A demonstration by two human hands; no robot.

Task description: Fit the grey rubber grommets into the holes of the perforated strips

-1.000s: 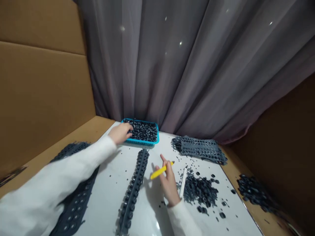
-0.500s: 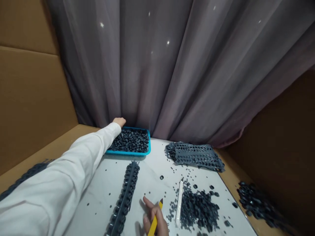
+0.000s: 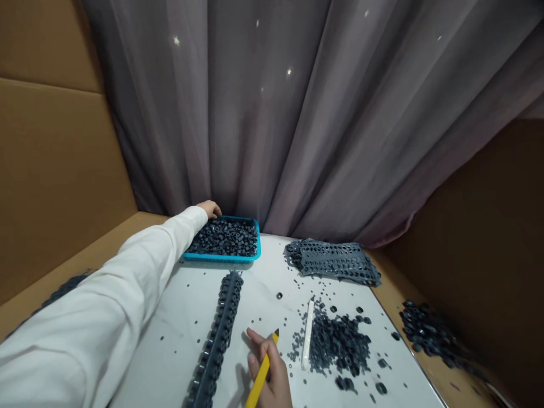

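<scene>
Loosely curled, the left hand sits at the far left corner of the blue plastic tray, its fingers bent down at the rim; whether it has hold of anything cannot be told from this view. The right hand is closed around a yellow pencil near the bottom of the view, with the dark tip pointing up and away from the person and the index finger stretched along the left side.

Compared with half a second earlier, the left hand has moved only slightly along the tray's far edge, while more of the pencil now shows below the right hand. A full second earlier, the left hand lay spread across the tray's left side.

The tray is heaped with dark grey rubber rings. On the white table top, a dark grey perforated strip runs from near to far, left of the right hand. A grey perforated sheet stack lies far right, a loose pile of rings lies near right, and a white stick lies beside that pile.
</scene>
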